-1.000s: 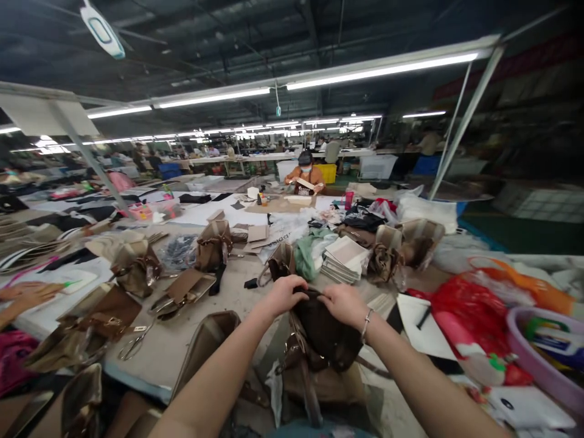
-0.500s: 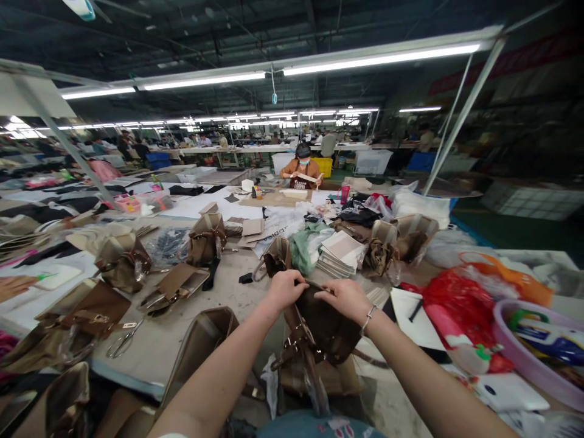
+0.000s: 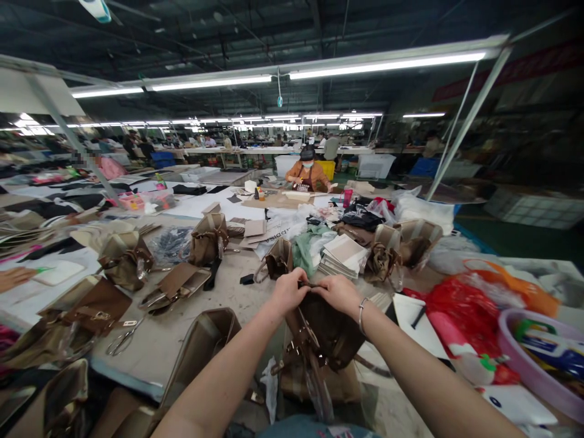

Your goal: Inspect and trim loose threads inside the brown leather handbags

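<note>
A dark brown leather handbag (image 3: 329,331) stands in front of me on the worktable, straps and metal fittings hanging down its left side. My left hand (image 3: 288,291) is closed on the bag's top edge at the left. My right hand (image 3: 340,293), a bracelet on its wrist, pinches the same top edge just to the right. The two hands nearly touch. A lighter tan piece (image 3: 319,383) lies under the bag.
Several tan handbags (image 3: 123,258) and leather pieces lie over the grey table (image 3: 159,347). Scissors (image 3: 121,340) rest at the left. A stack of cards (image 3: 342,255), a red plastic bag (image 3: 460,313) and a purple basin (image 3: 542,365) are at the right. A person (image 3: 308,176) sits across.
My hands have drawn closer together on the bag's top edge and lifted it slightly. The view has shifted a little.
</note>
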Motion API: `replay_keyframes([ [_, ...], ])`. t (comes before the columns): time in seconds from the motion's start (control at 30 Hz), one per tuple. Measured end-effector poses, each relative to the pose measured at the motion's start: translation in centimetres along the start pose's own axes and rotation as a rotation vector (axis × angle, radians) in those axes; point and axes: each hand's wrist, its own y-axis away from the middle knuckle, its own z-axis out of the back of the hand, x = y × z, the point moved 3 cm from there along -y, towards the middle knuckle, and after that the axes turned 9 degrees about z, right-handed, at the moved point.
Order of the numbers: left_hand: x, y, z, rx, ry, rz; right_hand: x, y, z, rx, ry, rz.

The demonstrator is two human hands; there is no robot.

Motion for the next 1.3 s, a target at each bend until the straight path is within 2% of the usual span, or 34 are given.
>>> replay_keyframes([
  [0.13,0.4,0.3,0.4,0.014,0.108,0.059,-0.3,0.0,-0.1,-0.02,0.08,-0.022],
  [0.27,1.6,-0.2,0.5,0.132,0.006,0.151,-0.5,0.1,-0.2,-0.022,0.094,-0.037],
  [0.37,2.0,-0.7,0.9,0.212,-0.016,0.095,-0.4,0.0,-0.3,-0.018,0.1,-0.027],
  [0.5,2.0,-0.7,1.6,0.271,0.071,-0.005,-0.6,0.1,-0.5,-0.012,0.059,-0.002],
  [0.6,1.3,-0.4,1.8,0.195,0.06,-0.12,-0.8,0.3,-0.6,-0.021,0.048,-0.013],
  [0.7,0.7,-0.2,1.6,0.088,-0.019,-0.155,-0.9,0.5,-0.6,-0.038,0.056,-0.017],
  [0.97,-0.5,0.4,1.3,-0.004,-0.156,-0.235,-0.7,0.8,-0.4,-0.021,0.049,-0.072],
  [1.3,-0.6,-0.6,0.5,0.076,-0.204,-0.238,-0.8,0.8,-0.6,-0.037,0.032,-0.042],
])
